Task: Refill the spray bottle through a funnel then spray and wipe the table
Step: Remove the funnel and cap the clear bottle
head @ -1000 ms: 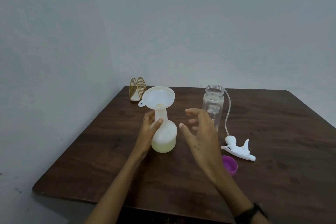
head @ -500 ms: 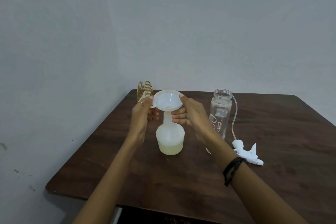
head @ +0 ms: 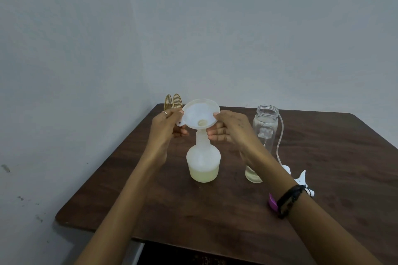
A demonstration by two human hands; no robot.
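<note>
Both hands hold the white plastic funnel [head: 201, 114] by its rim: the left hand [head: 165, 127] pinches the side with the small hanging tab, the right hand [head: 229, 128] pinches the opposite edge, thumbs on top and fingers curled under the bowl. The funnel's spout sits in the narrow neck of the translucent spray bottle [head: 203, 160], which stands upright near the middle of the dark wooden table [head: 344, 157] with pale yellow liquid filling only its lowest part. The funnel looks thin, stiff and very light, so a gentle rim grip should do; lifted straight up, it should clear the neck without tipping the bottle. The bottle is probably bottom-heavy but light and smooth, best taken round the shoulder or neck. Just right of it stands an open clear jar-like bottle [head: 263, 133] with a little liquid left, likely glass and fragile. The white trigger sprayer head [head: 301, 178] lies beyond the right wrist.
</note>
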